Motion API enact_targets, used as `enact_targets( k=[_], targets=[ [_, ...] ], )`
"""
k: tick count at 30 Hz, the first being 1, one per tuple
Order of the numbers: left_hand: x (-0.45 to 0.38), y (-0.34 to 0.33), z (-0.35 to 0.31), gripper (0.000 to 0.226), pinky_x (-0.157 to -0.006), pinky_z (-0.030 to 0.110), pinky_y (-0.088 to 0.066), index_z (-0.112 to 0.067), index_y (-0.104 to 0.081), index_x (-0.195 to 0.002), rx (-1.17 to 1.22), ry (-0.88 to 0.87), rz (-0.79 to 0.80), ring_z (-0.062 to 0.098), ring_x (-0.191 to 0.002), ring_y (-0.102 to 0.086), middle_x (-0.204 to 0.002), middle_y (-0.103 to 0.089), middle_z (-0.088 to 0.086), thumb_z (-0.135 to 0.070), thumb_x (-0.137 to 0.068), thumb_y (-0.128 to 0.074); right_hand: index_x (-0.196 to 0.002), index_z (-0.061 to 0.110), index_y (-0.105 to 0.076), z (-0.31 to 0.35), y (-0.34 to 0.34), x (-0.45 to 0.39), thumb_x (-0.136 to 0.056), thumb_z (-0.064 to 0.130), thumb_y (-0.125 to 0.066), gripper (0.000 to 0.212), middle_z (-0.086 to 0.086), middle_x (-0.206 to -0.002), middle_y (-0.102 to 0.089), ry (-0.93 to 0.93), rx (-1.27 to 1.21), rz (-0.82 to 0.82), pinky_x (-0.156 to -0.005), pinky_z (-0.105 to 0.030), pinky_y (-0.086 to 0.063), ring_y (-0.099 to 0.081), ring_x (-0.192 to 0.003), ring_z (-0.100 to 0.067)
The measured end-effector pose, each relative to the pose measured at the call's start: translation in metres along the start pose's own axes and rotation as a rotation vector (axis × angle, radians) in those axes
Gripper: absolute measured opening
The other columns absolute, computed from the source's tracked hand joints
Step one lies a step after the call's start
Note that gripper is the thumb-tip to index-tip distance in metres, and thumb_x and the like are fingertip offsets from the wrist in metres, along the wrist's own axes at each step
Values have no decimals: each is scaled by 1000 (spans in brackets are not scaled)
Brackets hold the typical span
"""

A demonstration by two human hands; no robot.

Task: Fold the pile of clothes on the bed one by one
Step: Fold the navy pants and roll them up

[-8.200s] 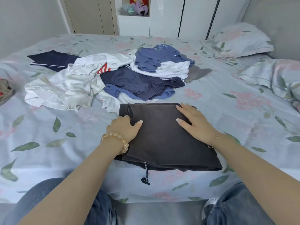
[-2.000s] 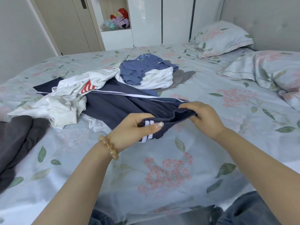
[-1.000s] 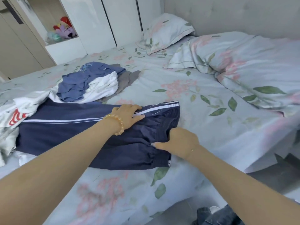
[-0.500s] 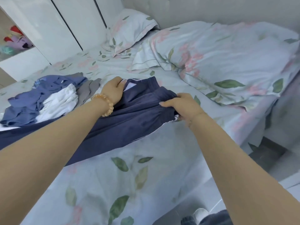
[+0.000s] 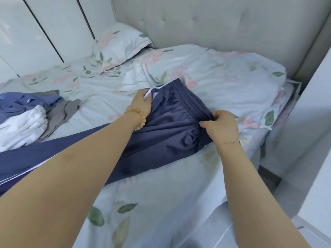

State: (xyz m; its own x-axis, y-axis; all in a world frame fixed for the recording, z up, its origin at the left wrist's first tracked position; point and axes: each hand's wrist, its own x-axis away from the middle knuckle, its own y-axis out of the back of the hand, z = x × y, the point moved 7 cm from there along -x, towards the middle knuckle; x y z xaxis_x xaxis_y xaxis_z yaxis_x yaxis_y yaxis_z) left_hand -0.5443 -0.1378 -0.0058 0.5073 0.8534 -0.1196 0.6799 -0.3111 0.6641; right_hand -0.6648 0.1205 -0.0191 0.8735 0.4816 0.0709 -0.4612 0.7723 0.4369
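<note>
I am gripping the waistband of the navy trousers at both ends, left hand and right hand fingers clamped on the fabric, legs trailing left across the floral bed; remaining clothes are lying far left.

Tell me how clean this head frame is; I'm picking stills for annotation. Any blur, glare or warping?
Head view: soft, even light, faint shadows; wide-angle bending curves the wardrobe doors; forearms loom large and smooth; navy trousers, left hand and right hand are fairly sharp; the bed is mildly soft; no harsh glare.
</note>
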Motion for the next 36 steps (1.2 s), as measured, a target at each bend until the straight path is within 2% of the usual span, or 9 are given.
enact_targets(
  k=[1,3,7,13,18,23,27,31,36],
  targets=[
    [6,-3,11,32,-99,36,-39,-14,-49,-122,-52,8,37,26,-108,-53,-120,-55,8,-35,-100,-40,-79,12,-56,2,-1,3,-76,7,-59,6,-3,-73,-56,12,86,2,-58,-30,-39,-55,-70,-27],
    [23,3,23,48,-113,44,-27,-18,-36,-142,-149,20,64,27,-131,-41,-145,-39,8,-38,-99,-43,-108,12,-55,8,-5,9,-77,4,-54,32,-7,-97,-60,46,241,17,-67,-32,-44,-58,-89,-30],
    [84,51,31,46,-115,41,-23,-20,-40,-141,-250,-141,62,21,-135,-38,-147,-39,2,-27,-97,-52,-138,13,-38,50,-15,39,-79,7,-58,62,-13,-132,-45,289,493,-45,-93,-42,-41,-41,-121,-34],
    [217,149,92,40,-110,32,-34,-24,-53,-130,-309,-138,73,8,-127,-43,-132,-46,-17,-21,-91,-61,-132,18,-51,96,-99,128,-90,19,-58,43,-4,-127,-53,638,459,328,-92,-37,-45,-46,-118,-23],
    [307,223,160,62,-109,36,-35,-26,-52,-130,-345,95,23,10,-130,-42,-136,-47,-13,-54,-76,-44,-134,22,-50,118,-185,205,-91,25,-58,44,1,-129,-50,831,531,668,-97,-39,-42,-42,-124,-20],
    [357,282,221,45,-105,30,-35,-18,-51,-133,-393,239,-117,18,-127,-45,-139,-47,-1,-31,-90,-57,-137,21,-48,133,-263,285,-91,23,-57,47,1,-135,-47,1016,586,822,-98,-39,-42,-41,-125,-22],
    [388,310,268,13,-72,17,-47,-19,-60,-104,386,550,-333,7,-84,-64,-101,-62,4,-14,-91,-62,-135,20,-49,135,-321,333,-90,22,-54,45,-1,-133,-48,1160,689,824,-95,-39,-43,-43,-122,-24],
    [390,325,295,21,-106,31,-40,-10,-59,-114,962,688,-427,17,-115,-58,-122,-61,5,-20,-96,-56,-135,18,-45,137,-367,361,-96,27,-47,40,-2,-131,-48,1244,734,751,-91,-36,-42,-43,-119,-24],
    [378,336,300,20,-101,36,-45,-4,-57,-110,1227,707,-437,24,-112,-61,-120,-62,13,-19,-98,-52,-115,13,-55,152,-395,381,-102,26,-41,23,-3,-114,-53,1331,685,555,-70,-32,-33,-50,-107,-24]
  ],
)
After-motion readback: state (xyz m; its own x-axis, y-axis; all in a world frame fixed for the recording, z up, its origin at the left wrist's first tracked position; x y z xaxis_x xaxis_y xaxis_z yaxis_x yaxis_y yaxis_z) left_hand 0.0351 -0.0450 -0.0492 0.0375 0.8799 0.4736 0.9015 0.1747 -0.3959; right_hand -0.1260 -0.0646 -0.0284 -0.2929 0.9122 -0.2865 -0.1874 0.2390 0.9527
